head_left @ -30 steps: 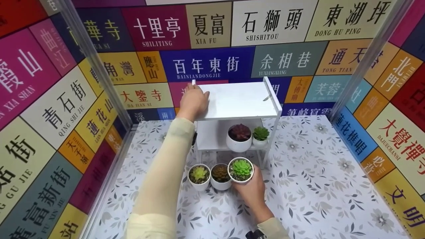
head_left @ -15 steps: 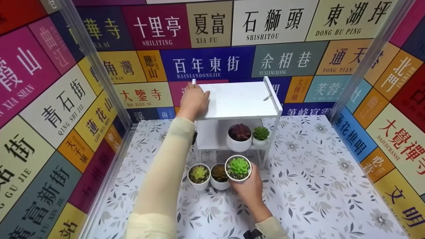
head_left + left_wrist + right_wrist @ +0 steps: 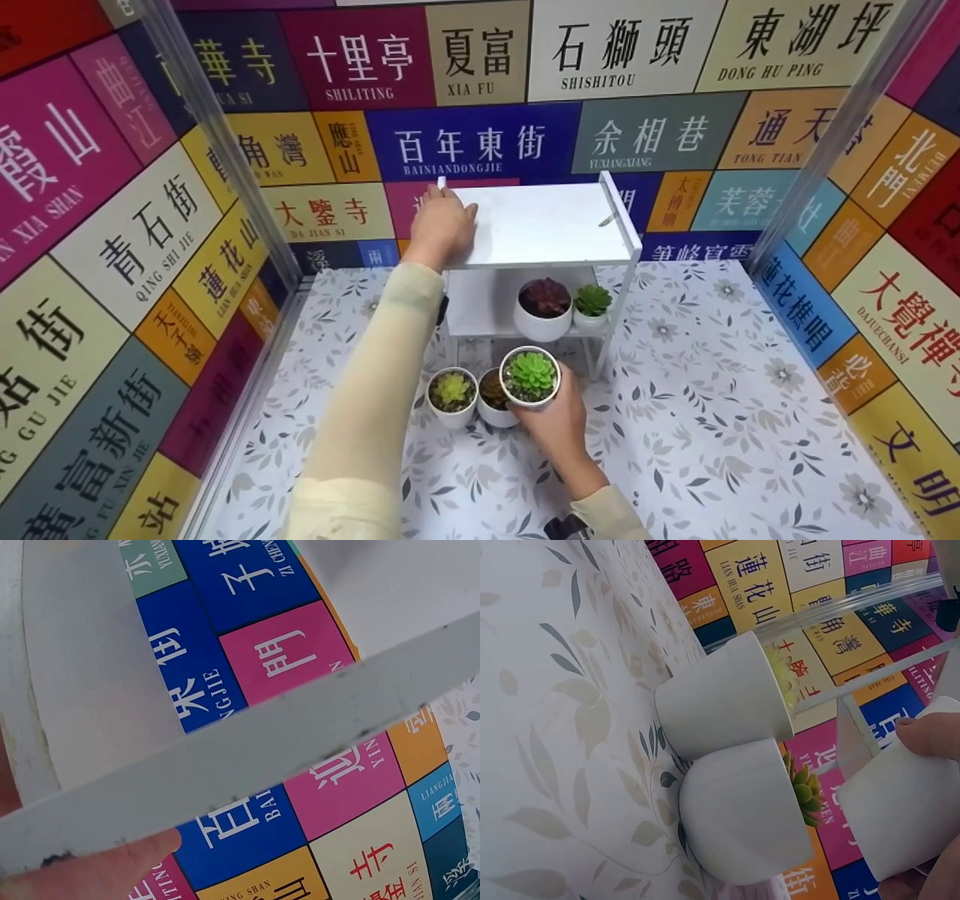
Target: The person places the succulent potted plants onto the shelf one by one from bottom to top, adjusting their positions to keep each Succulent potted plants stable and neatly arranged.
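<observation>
Right hand (image 3: 556,424): You grip a bright green potted succulent (image 3: 530,376), fingers around its white pot from 4 o'clock in the head view.
Left hand (image 3: 442,225): At 11 o'clock from that pot, you hold the white rack (image 3: 551,225) at its 9 o'clock edge; in the left wrist view, part of the hand shows behind a white bar (image 3: 247,754).
Held succulent: It is in the air before the rack, clear of the floral surface (image 3: 705,427), a gap parting it from the nearest pot in the right wrist view.
Pots on the surface: A yellow-green potted succulent (image 3: 452,397) stands near 9 o'clock from your held pot, touching a brown potted succulent (image 3: 495,412) at 8 o'clock, which the held pot partly hides in the head view.
Shelf (image 3: 480,311): Beneath the rack's top, a dark red potted succulent (image 3: 544,309) sits at 12 o'clock from your held pot; just beside it, at 3 o'clock, is a small green potted succulent (image 3: 592,306).
Sleeves (image 3: 352,442): Yours are cream, with dark bands (image 3: 568,527) at both wrists.
Wall (image 3: 472,142): Coloured panels of Chinese lettering rise at 12 o'clock.
</observation>
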{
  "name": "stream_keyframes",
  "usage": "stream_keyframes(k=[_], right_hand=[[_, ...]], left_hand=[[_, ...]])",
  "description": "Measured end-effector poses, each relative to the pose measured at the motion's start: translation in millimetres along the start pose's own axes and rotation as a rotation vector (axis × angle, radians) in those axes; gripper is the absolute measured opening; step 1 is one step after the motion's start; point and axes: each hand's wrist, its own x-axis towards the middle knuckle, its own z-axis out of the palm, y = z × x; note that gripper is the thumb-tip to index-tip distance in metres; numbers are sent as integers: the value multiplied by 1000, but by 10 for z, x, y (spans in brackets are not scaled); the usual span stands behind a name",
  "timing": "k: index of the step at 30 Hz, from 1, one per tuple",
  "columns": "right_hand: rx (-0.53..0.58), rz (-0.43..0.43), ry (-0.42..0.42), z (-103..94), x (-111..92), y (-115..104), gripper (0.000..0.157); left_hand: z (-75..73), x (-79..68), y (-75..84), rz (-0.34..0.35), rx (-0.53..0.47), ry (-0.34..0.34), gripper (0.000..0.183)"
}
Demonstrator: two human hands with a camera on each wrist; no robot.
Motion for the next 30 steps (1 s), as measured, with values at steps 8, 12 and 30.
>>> stream_keyframes(k=[8,12,30], right_hand=[[24,-14,-10,39,49,-71,94],[33,-22,-6,55,66,-123,96],[71,-20,12,75,151,-360,96]], left_hand=[[0,11,-9,13,8,2,77],[-13,15,-9,5,9,-7,77],[-24,2,-5,1,1,-10,77]])
